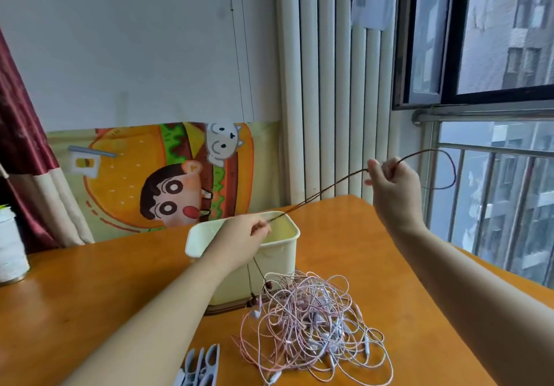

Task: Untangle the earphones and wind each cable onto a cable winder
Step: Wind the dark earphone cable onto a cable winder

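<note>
Head view only.

Pinching the dark earphone cable [314, 197] at two spots. Left hand [245, 237] closed on it, fingertips against thumb, above the cream bin [195, 237]. Right hand [389, 187] raised toward the window, fingers curled round the doubled strand, with a loop [454, 172] sticking out past the fist. Runs as two strands side by side between the hands, fairly straight, well clear of the table [90, 280]. Hanging below the left hand in front of the bin: two dark earbuds [267, 284], ending right at the edge of the pink tangle [314, 325]. Touching it or not, cannot tell.

Handling, as a guess:
- Near weightless and limp, no stiffness to speak of.
- Braided jacket, so probably decent grip and little slip.
- Thin at the bud joints, so likely easy to damage with a hard yank.
- Best taken by a pinch on the cord itself, close to a crossing, feeding slack through rather than pulling tight.
- For winding, probably start at one end and keep light tension.

Counts:
- 1 dark cable lifted, 2 buds on it.
- Pink heap: several earphones, judging by the pale buds and remotes; exact number not readable.
- Grey-blue winders [204, 364] at the bottom edge: looks like 3, cropped by the frame, not certain.
- 1 bin.
- 1 white roll [12, 244] far left on the table.
</note>
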Motion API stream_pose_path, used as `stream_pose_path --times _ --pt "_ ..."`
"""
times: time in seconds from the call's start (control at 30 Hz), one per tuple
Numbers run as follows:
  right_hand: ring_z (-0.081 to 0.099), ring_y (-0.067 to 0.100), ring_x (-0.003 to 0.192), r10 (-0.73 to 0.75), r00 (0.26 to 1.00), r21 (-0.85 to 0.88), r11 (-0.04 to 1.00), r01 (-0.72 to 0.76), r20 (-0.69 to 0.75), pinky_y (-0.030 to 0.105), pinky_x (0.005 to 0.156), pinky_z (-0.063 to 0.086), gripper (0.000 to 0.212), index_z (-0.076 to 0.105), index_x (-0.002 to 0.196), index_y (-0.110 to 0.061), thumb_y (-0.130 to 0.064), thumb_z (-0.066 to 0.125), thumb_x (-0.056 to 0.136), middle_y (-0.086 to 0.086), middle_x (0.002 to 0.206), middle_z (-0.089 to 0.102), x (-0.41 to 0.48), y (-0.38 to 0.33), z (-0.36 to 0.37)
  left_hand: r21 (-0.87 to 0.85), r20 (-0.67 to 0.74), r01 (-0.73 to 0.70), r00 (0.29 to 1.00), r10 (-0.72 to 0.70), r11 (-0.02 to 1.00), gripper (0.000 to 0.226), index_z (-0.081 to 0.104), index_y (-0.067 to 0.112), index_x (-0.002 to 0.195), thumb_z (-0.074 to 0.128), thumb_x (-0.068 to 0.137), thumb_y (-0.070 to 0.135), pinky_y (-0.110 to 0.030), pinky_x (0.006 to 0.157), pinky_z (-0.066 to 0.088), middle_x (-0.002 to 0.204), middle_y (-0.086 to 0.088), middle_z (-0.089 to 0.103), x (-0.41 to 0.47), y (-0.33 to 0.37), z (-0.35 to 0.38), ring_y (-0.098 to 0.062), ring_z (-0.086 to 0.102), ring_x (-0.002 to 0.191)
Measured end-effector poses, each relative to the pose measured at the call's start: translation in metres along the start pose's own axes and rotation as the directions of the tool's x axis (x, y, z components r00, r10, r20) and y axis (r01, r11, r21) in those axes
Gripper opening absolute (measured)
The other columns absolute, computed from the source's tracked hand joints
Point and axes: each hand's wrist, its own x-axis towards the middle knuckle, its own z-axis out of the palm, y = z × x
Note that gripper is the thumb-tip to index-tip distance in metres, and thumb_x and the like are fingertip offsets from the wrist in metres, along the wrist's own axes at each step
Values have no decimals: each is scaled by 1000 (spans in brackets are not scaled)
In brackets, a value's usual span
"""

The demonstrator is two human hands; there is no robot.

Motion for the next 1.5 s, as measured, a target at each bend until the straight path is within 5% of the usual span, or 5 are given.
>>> stream_pose_path --times 0.47,0.77,1.0,1.17,1.5 --pt "68 1 70 153 916 -59 988 -142 370 31 71 50 39 32 65 -17 -25 57 94 7 62 49 -37 10 9 -443 424 627 776 -467 640 37 46 8 91 22 107 31 -35 62 55 80 -18 72 -16 -15 49 -28 70 70" --pt "68 1 69 273 847 -83 961 -265 457 44 85 52 34 38 68 -15 -27 58 94 8 69 61 -54 29 18 -651 332 626 743 -580 429 38 41 13 78 28 107 33 -20 40 41 42 4 34 -10 -23 54 -11 34 35" --pt "68 6 70 311 827 -51 944 -326 468 41 84 54 34 40 68 -14 -26 59 93 8 68 59 -58 29 22 -862 391 490 803 -449 126 48 37 17 62 32 106 33 -30 61 41 57 0 39 -7 -20 55 -12 34 54" --pt "67 5 69 312 832 -43 943 -330 459 31 77 55 31 42 71 -12 -26 59 93 10 69 58 -57 27 21 -946 -22 105 923 -385 307 43 39 12 71 25 106 33 -36 73 52 77 -8 56 -3 -16 50 -20 56 70" --pt "67 10 71 329 812 -61 937 -343 482 42 85 55 34 41 67 -13 -26 60 92 5 65 59 -64 27 21 -435 519 432 837 -173 790 44 51 14 79 27 105 39 -34 92 38 120 -18 56 -14 -24 67 -24 48 113"
